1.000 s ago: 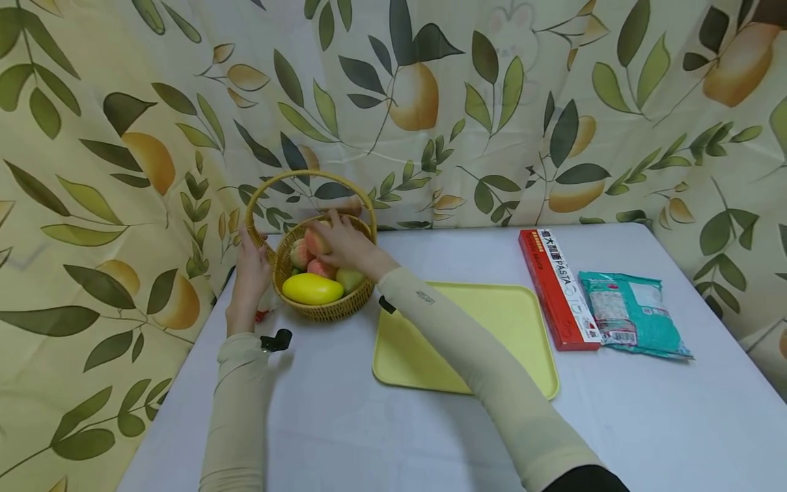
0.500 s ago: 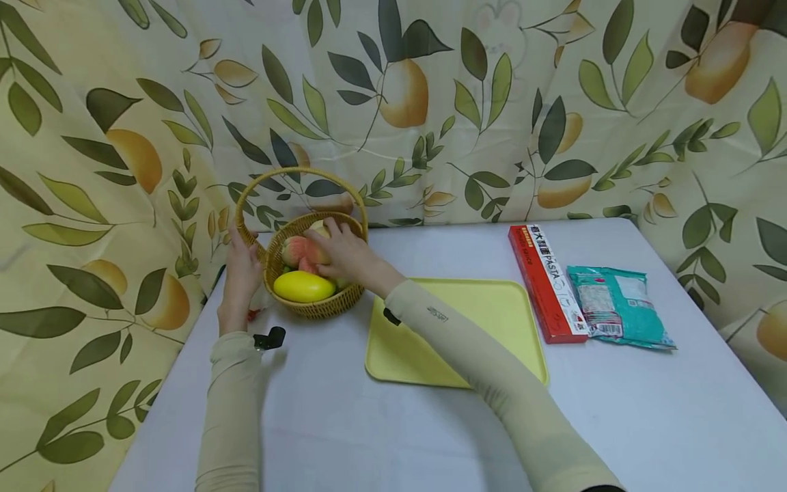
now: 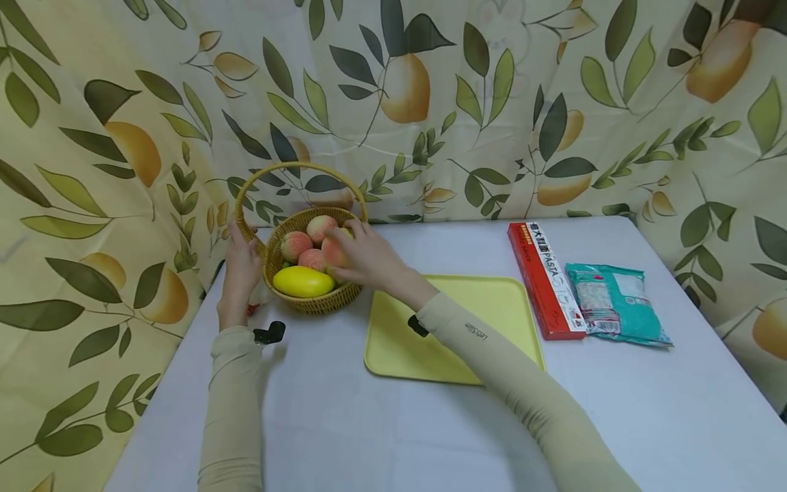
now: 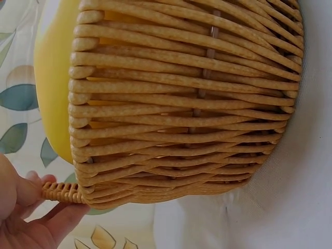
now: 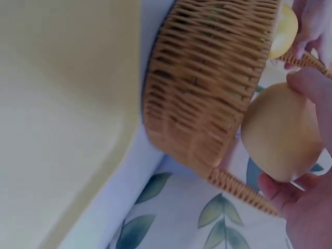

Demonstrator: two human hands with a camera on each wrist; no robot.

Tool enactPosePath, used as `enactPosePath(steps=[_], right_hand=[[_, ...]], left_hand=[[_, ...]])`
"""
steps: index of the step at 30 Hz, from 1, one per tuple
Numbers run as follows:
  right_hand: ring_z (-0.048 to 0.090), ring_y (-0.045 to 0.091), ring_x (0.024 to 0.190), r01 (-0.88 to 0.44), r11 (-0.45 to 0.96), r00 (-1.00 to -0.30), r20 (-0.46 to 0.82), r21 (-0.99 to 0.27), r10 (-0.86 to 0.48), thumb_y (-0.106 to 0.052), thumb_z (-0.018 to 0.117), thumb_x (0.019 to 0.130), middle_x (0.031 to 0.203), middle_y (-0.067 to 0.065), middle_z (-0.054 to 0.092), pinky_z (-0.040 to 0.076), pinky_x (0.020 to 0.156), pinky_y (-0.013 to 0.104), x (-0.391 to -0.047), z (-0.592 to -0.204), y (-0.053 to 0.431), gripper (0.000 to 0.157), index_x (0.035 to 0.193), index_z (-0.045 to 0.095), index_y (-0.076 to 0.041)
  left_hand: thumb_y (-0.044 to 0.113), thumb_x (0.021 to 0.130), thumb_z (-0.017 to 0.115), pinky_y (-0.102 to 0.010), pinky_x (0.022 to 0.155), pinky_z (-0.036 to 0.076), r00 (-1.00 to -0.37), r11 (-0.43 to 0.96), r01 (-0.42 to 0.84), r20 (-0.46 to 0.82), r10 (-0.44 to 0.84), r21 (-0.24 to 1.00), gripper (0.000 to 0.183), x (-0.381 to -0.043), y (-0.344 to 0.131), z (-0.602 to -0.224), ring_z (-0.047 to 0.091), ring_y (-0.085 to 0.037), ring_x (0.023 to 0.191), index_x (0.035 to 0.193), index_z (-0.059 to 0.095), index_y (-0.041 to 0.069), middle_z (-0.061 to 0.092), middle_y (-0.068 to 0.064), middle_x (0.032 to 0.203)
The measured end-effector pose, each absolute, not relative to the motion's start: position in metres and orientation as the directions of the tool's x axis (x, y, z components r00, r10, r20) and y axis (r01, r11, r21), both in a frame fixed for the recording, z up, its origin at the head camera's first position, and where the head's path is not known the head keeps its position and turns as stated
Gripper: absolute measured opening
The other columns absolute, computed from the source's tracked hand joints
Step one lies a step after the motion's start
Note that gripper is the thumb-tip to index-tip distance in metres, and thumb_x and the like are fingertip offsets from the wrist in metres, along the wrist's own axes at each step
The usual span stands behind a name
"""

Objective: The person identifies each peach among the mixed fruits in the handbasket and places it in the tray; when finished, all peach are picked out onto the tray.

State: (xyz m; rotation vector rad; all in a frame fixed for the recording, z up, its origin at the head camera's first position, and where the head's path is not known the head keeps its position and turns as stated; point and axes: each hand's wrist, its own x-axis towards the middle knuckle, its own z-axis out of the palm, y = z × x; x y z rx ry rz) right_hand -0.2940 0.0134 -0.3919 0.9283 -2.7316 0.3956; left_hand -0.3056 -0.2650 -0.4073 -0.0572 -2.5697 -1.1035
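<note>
A wicker basket (image 3: 316,304) with a tall hoop handle stands at the table's back left. My left hand (image 3: 241,273) grips the foot of its handle (image 4: 62,192), thumb and fingers on either side, in the left wrist view. My right hand (image 3: 378,260) holds a yellowish-pink peach (image 3: 335,251) at the basket's right side. In the right wrist view thumb and fingertips pinch this peach (image 5: 280,132) at the level of the rim. Several pink peaches (image 3: 296,246) lie inside, with a smooth yellow oval fruit (image 3: 304,281) at the front.
A yellow tray (image 3: 393,362) lies right of the basket, under my right forearm. Beyond it are a red pasta box (image 3: 547,287) and a teal packet (image 3: 617,304). A leaf-and-fruit-patterned cloth (image 3: 455,157) hangs behind the white-covered table (image 3: 332,410).
My right hand has drawn back to the right with the peach, uncovering the peaches at the back of the basket. My left hand keeps its grip on the handle.
</note>
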Motion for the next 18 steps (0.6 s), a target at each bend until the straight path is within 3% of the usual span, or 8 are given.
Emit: enactPosePath(steps=[6, 11, 14, 18], right_hand=[[0.056, 0.031, 0.113, -0.584, 0.736, -0.811, 0.265, -0.343, -0.521, -0.044, 0.072, 0.092, 0.135, 0.016, 0.050, 0.058, 0.088, 0.047, -0.283, -0.391, 0.039, 0.068, 0.149, 0.041, -0.024], [0.056, 0.031, 0.123, -0.514, 0.687, -0.855, 0.238, -0.514, -0.461, -0.043, 0.071, 0.093, 0.143, 0.017, 0.048, 0.054, 0.102, 0.049, -0.276, -0.399, 0.063, 0.070, 0.149, 0.038, -0.015], [0.058, 0.031, 0.120, -0.501, 0.677, -0.860, 0.220, -0.540, -0.461, -0.044, 0.068, 0.095, 0.139, 0.017, 0.053, 0.052, 0.102, 0.048, -0.272, -0.405, 0.077, 0.068, 0.147, 0.038, -0.011], [0.060, 0.026, 0.105, -0.467, 0.716, -0.875, 0.158, -0.519, -0.457, -0.052, 0.066, 0.093, 0.118, 0.010, 0.061, 0.056, 0.081, 0.044, -0.266, -0.415, 0.092, 0.067, 0.143, 0.039, -0.017]], left_hand=[[-0.004, 0.107, 0.034, -0.061, 0.115, 0.040, -0.947, 0.700, 0.162, 0.308, -0.086, 0.695, 0.065, -0.306, -0.267, -0.405, 0.048, -0.049, 0.135, 0.159, 0.002, 0.015, 0.048, -0.027, 0.147], [-0.002, 0.107, 0.034, -0.062, 0.116, 0.040, -0.955, 0.700, 0.146, 0.284, -0.085, 0.699, 0.065, -0.305, -0.266, -0.403, 0.047, -0.049, 0.137, 0.160, 0.000, 0.016, 0.046, -0.028, 0.148], [-0.002, 0.107, 0.034, -0.062, 0.115, 0.041, -0.954, 0.697, 0.144, 0.286, -0.091, 0.703, 0.065, -0.304, -0.265, -0.404, 0.048, -0.050, 0.136, 0.160, 0.001, 0.016, 0.047, -0.028, 0.148], [-0.003, 0.107, 0.034, -0.062, 0.115, 0.040, -0.947, 0.692, 0.162, 0.309, -0.092, 0.703, 0.064, -0.304, -0.265, -0.405, 0.048, -0.050, 0.135, 0.160, 0.003, 0.014, 0.048, -0.030, 0.147]])
